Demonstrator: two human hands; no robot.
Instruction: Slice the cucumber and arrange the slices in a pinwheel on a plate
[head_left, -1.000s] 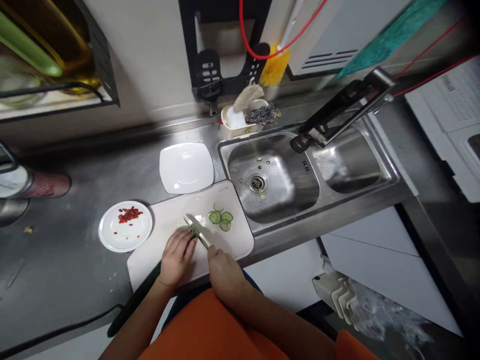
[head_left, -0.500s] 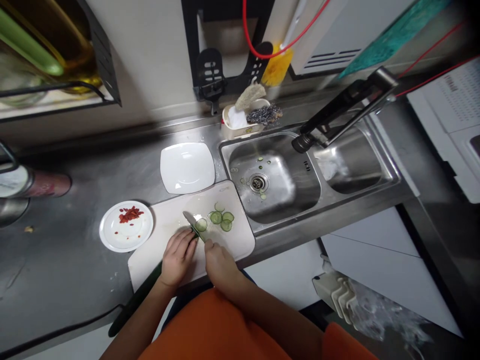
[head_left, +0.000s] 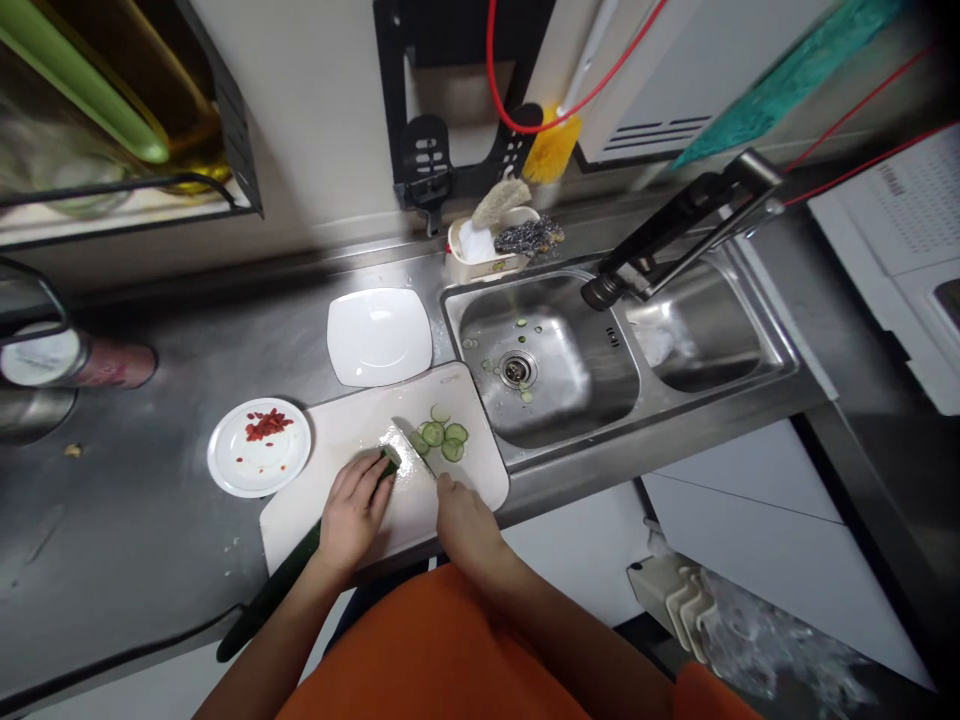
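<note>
A long dark green cucumber lies slanting across the near left edge of a white cutting board. My left hand is closed over it, and its cut end shows just past the fingertips. My right hand grips the handle of a knife, whose blade rests at the board beside several thin cucumber slices. A strip of board separates the blade from the cut end. Left of the board is a small white plate with red pieces.
An empty-looking white square plate sits behind the board. To the right, a double sink holds some slices near its drain under a black faucet. A scrubber tray stands behind; a can lies at left.
My right hand and the knife have moved right, away from the cucumber's cut end and against the slices. My left hand keeps its hold. The view has shifted slightly.
</note>
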